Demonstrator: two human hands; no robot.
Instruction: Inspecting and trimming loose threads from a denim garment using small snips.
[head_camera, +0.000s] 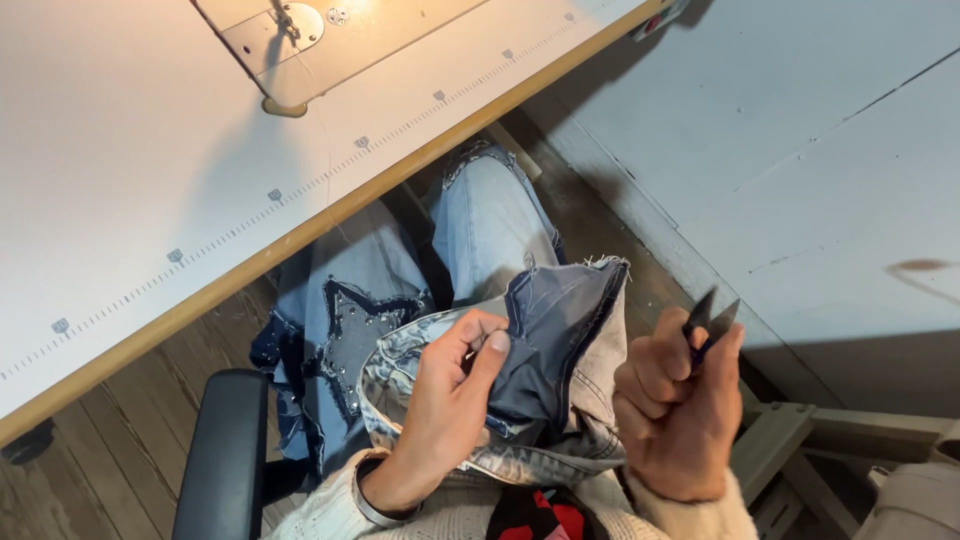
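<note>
While the left hand (445, 400) pinches denim fabric (555, 330), the right hand (680, 405) grips snips (708, 322) beside it

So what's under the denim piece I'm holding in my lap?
Under the denim piece are jeans with a star patch; the lap beneath is covered.

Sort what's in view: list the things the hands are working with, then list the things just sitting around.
In hand:
- denim piece, pinched by the left hand
- thread snips, gripped in the right hand

Lying about:
- sewing table with ruler markings
- metal needle plate
- black chair armrest
- star-patched jeans, being worn
</note>
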